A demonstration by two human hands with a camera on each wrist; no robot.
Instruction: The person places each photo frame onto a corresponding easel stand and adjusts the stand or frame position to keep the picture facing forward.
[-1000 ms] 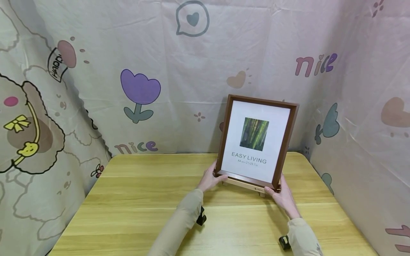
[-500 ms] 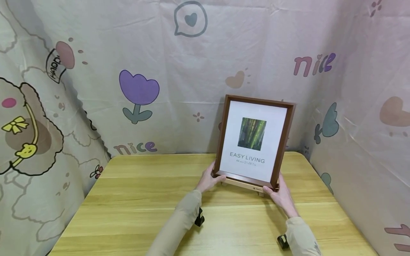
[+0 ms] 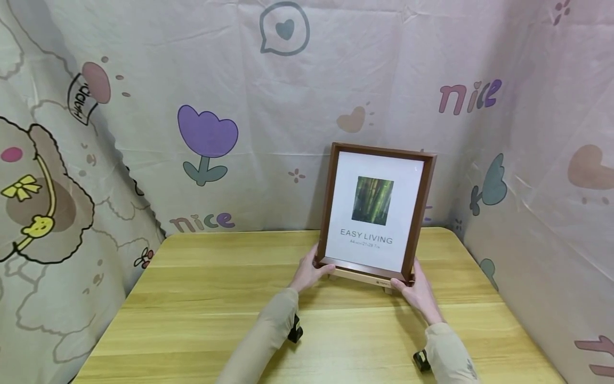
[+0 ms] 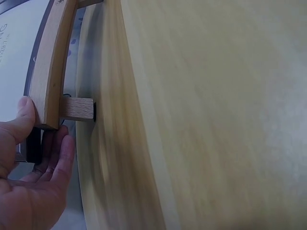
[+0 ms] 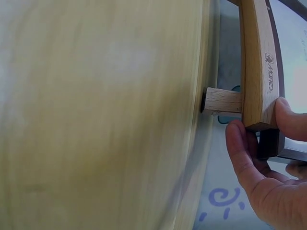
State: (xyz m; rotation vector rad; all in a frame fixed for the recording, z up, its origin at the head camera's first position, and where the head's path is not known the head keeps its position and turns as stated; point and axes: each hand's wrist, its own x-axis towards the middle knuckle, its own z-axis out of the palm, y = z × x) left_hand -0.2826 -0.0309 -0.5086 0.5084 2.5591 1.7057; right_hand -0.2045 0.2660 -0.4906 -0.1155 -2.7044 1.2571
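A brown picture frame [image 3: 417, 224] stands tilted back on a light wooden tabletop easel [image 3: 360, 277], at the right part of the table. Inside it are white paper, a small green bamboo picture and the words EASY LIVING. My left hand [image 3: 307, 273] grips the lower left corner, thumb in front and fingers behind and below. At the lower right corner my right hand [image 3: 419, 293] holds it the same way. Both wrist views show the easel's front ledge [image 4: 52, 67] beside the thumbs and a short foot [image 5: 224, 101] at the table. The easel's back is hidden.
The wooden table [image 3: 201, 309] reaches back to a printed cloth [image 3: 297, 96] hanging behind it and at both sides. A small black device [image 3: 295, 329] sits at the left wrist, and another black device [image 3: 422, 361] at the right.
The frame and easel have shifted slightly left with both hands, the frame's top moving most, so it leans less to the right. The head view has also shifted a little.
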